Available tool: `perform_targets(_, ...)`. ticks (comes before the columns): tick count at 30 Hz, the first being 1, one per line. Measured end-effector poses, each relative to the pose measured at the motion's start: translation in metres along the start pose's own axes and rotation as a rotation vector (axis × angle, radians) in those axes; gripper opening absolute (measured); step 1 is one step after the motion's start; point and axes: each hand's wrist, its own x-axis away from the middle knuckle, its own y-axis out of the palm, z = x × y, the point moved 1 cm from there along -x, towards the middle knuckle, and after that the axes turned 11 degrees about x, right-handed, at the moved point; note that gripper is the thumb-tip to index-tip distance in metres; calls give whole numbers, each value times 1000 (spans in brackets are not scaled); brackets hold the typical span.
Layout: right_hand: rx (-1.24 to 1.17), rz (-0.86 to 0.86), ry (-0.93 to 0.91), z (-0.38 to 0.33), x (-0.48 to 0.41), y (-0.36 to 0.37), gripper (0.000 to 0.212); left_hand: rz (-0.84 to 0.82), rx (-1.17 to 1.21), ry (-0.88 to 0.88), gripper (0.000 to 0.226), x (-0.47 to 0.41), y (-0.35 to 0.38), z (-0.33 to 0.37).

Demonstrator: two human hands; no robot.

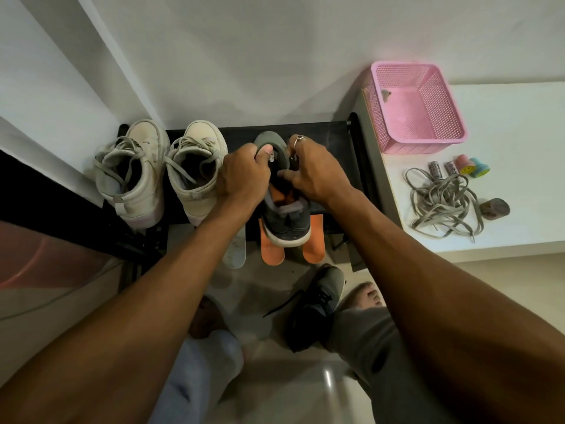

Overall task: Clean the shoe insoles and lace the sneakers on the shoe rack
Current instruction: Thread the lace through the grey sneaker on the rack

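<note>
Both hands work on a grey sneaker (282, 215) at centre frame, on the black rack (333, 139). Left hand (244, 172) grips the raised tongue, thumb on its inner face. Right hand (318, 172) closes on the collar from the other side, ring finger up; its fingertips go into the shoe opening and are hidden there. Orange lining shows inside the shoe; whether that is an insole in place cannot be told.

Two orange insoles (272, 250) lie under the sneaker's heel, mostly covered, ends sticking out over the rack's near edge. A pale insole (234, 252) lies just left of them, its top hidden by the left forearm.

Two white high-tops (134, 172) stand laced at the rack's left end.

Second grey sneaker (318, 304) on the floor, lower centre, partly behind the right leg, a dark lace trailing left.

Right of frame, on the white desk (519, 123): pink basket (419, 108), a tangle of grey laces (443, 203), and small objects near them, too small to identify.
</note>
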Motion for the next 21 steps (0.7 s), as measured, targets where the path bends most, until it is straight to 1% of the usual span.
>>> perform_targets(3, 17, 94, -5, -1, 0, 0, 23, -29, 40, 46, 50, 0, -2, -2)
perform_targets(6, -4, 158, 27, 2, 0, 2, 21, -104, 52, 109, 37, 1, -3, -3)
perform_targets(9, -39, 204, 77, 1, 0, 5, 22, -148, -16, 137, 30, 3, -4, -1)
perform_targets(12, -76, 232, 141, 1, 1, 10, 26, -132, -78, 134, 30, 5, -2, 1)
perform_targets(15, -100, 243, 201, -1, 1, 14, 26, -100, -146, 98, 24, 9, 1, 6)
perform_targets(16, -96, 246, 214, -2, 1, 16, 26, -83, -160, 81, 26, 10, 2, 7)
perform_targets(21, -44, 247, 237, -6, 2, 19, 29, -23, -113, 13, 35, 6, 1, 5)
